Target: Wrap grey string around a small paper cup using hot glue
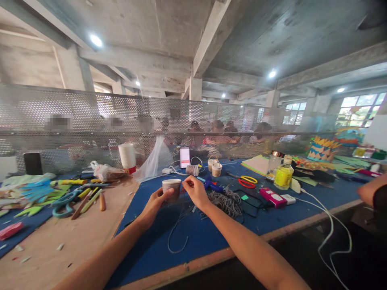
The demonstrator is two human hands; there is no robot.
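My left hand (155, 206) is wrapped around a small paper cup (171, 184), whose side looks covered in brownish-grey cord. The cup is upright, its pale rim facing up, just above the blue mat (151, 249). At the cup's right side, the fingers of my right hand (196, 192) are pinched together on a thin grey cord (177, 252). The cord's loose end trails down and curls on the mat. Beside my right wrist lies a tangled heap of grey cord (226, 204). A blue glue gun (211, 184) rests behind it.
Scissors (248, 181), a yellow bottle (283, 177) and a pink box (272, 197) lie to the right. Behind stand a cord spool (192, 170), small cord-covered cups (216, 169) and a phone (184, 157). Stacked paper cups (127, 157) and teal scissors (65, 203) are left.
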